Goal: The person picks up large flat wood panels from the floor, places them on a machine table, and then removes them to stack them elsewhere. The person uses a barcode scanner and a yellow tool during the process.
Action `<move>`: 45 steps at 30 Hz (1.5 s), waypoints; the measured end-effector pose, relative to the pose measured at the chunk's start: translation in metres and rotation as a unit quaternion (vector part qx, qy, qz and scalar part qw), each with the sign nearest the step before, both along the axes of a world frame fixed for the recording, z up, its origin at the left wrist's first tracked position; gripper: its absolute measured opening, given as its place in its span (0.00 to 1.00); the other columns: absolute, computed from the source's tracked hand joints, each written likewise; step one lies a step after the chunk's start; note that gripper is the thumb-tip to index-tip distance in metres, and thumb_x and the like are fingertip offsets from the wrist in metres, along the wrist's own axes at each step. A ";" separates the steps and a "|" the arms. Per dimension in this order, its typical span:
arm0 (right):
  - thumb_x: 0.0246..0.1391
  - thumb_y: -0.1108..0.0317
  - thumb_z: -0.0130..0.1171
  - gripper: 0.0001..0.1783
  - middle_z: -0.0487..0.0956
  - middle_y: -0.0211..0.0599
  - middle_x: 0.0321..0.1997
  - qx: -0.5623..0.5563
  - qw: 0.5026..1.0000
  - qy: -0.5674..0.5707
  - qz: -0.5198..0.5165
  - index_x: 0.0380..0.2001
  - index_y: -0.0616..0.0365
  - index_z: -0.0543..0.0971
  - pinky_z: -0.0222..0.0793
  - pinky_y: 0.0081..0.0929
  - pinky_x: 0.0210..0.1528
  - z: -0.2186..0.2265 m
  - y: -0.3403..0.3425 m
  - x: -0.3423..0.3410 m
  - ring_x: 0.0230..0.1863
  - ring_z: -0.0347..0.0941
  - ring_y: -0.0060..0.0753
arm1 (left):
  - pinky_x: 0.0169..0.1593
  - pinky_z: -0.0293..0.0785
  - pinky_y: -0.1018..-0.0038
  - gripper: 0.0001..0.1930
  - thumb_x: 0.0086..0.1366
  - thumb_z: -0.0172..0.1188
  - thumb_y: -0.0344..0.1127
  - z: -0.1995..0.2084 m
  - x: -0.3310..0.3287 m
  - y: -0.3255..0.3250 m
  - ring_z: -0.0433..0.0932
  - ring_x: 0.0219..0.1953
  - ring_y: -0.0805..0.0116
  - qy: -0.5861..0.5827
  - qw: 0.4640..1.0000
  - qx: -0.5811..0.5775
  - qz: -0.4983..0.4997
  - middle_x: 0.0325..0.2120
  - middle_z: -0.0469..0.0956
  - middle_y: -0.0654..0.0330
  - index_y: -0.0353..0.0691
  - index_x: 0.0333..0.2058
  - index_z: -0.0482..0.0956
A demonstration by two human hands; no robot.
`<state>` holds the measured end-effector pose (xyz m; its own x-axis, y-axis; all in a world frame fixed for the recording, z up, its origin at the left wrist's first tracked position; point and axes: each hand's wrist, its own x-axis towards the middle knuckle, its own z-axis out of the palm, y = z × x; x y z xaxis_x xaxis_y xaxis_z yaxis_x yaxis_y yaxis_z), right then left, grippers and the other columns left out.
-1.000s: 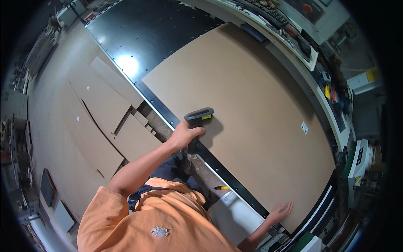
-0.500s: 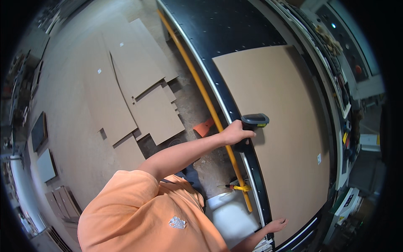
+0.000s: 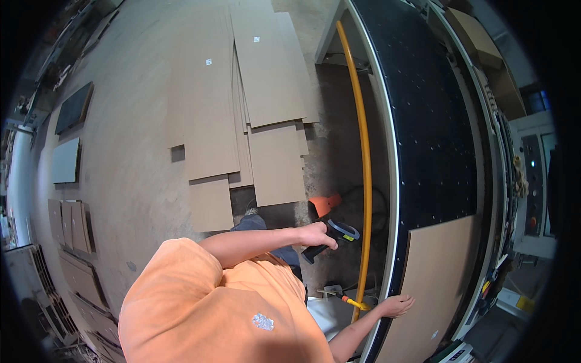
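My left hand (image 3: 316,235) is closed round the grip of a black handheld barcode scanner (image 3: 343,230). The scanner is held in front of my body, left of the orange bar (image 3: 365,181) and apart from the table. A flat brown board (image 3: 431,278) lies on the dark, dotted table (image 3: 433,133), toward the bottom of the picture. My right hand (image 3: 396,306) rests at the board's left edge, fingers stretched out over its face, gripping nothing. A small white label (image 3: 434,334) is on the board.
Brown panels (image 3: 209,121) lie overlapping on the floor at left. An orange-red object (image 3: 325,206) sits by the bar. A yellow-and-red handled tool (image 3: 356,303) hangs near its lower end. More panels (image 3: 75,227) stand far left; a control panel (image 3: 532,181) is at right.
The view has turned. The board has slid along the table toward the bottom of the picture. My left hand has drawn the scanner back from over the board, leftward off the table.
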<state>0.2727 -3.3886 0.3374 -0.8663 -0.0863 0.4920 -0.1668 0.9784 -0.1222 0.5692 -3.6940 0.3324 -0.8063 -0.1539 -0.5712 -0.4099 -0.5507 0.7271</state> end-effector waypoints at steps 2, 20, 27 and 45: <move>0.69 0.56 0.40 0.25 0.74 0.39 0.62 -0.004 0.999 -0.001 0.032 0.56 0.61 0.75 0.57 0.41 0.66 -0.002 -0.043 0.002 0.64 0.66 0.44 | 0.31 0.72 0.74 0.13 0.55 0.65 0.42 0.000 0.020 -0.015 0.77 0.26 0.74 0.007 1.000 -0.024 0.014 0.22 0.80 0.62 0.36 0.26 0.82; 0.51 0.55 0.53 0.22 0.74 0.57 0.49 0.036 0.870 0.354 0.340 0.40 0.66 0.72 0.63 0.56 0.54 -0.055 -0.337 0.081 0.51 0.69 0.59 | 0.31 0.73 0.74 0.10 0.55 0.66 0.36 0.006 0.360 0.040 0.77 0.24 0.74 -0.190 0.774 -0.042 0.603 0.21 0.78 0.62 0.35 0.26 0.79; 0.54 0.56 0.60 0.26 0.79 0.53 0.51 0.159 0.650 -0.379 0.638 0.52 0.62 0.76 0.71 0.37 0.55 -0.128 -0.437 0.294 0.53 0.77 0.50 | 0.30 0.73 0.74 0.09 0.54 0.65 0.34 0.013 0.395 0.094 0.76 0.23 0.74 -0.181 0.793 -0.037 0.580 0.22 0.78 0.61 0.34 0.29 0.79; 0.53 0.59 0.60 0.20 0.84 0.42 0.39 0.283 0.592 -0.583 0.478 0.43 0.64 0.81 0.75 0.31 0.47 -0.233 -0.223 0.681 0.37 0.82 0.31 | 0.31 0.70 0.76 0.05 0.49 0.64 0.28 0.008 0.762 0.172 0.73 0.24 0.76 -0.258 0.729 -0.102 0.626 0.20 0.76 0.65 0.36 0.25 0.77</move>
<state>0.9539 -3.6119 0.1045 -0.0097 -0.6775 -0.7355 -0.8028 0.4438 -0.3982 1.3308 -3.5225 0.3401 0.3531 -0.7089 -0.6105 0.0733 -0.6296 0.7735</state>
